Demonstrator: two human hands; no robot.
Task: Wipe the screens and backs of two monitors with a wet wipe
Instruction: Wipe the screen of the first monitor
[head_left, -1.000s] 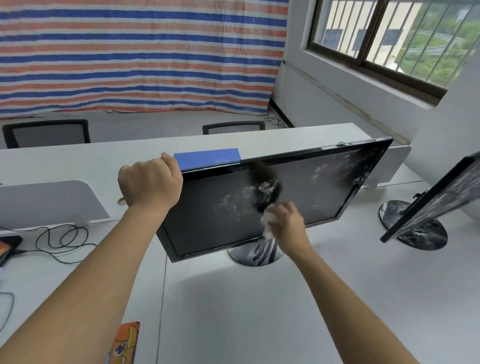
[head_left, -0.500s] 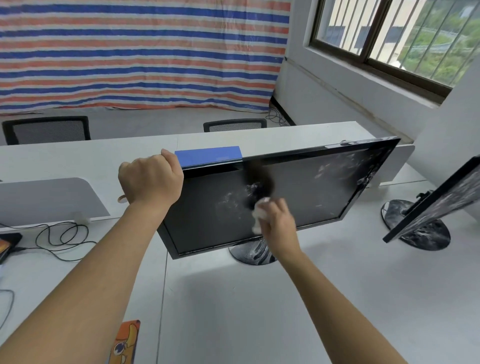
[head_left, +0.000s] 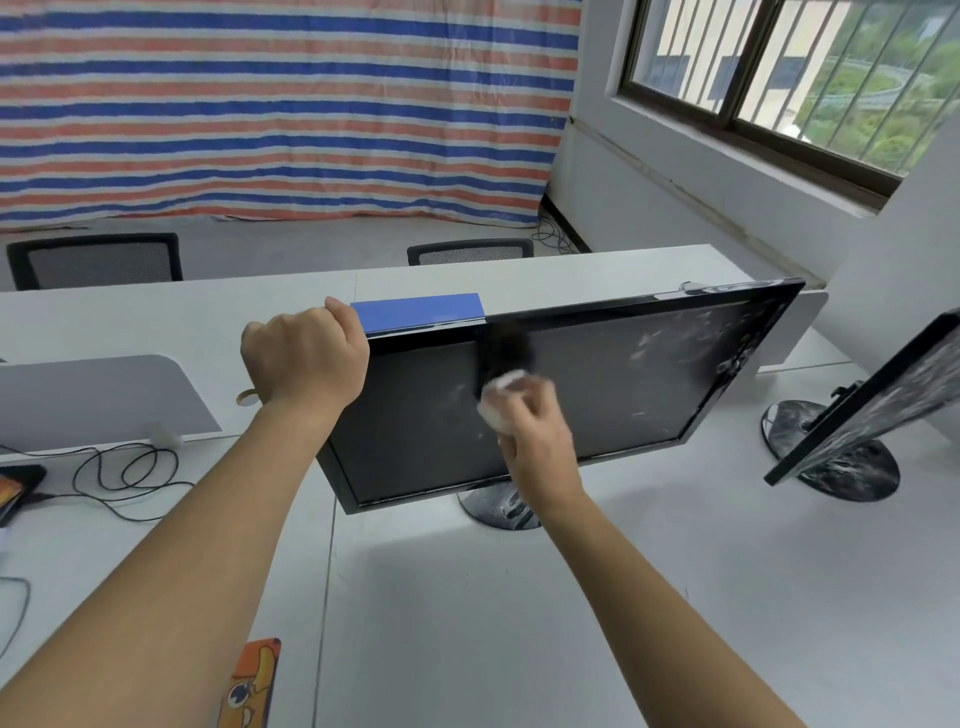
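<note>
Now the right hand (head_left: 535, 426), its grip pinching a crumpled white wet wipe (head_left: 497, 402), has climbed toward the top edge of the dusty black flat monitor (head_left: 597, 384) on the white tabletop (head_left: 519, 597), leaving smears rightward, while the left hand (head_left: 306, 358) clamps its upper-left corner.

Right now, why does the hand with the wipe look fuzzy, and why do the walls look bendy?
Head view: the right hand and wet wipe are smeared by motion blur; the wide-angle lens bows the window wall; the left hand on the monitor looks sharp.
</note>
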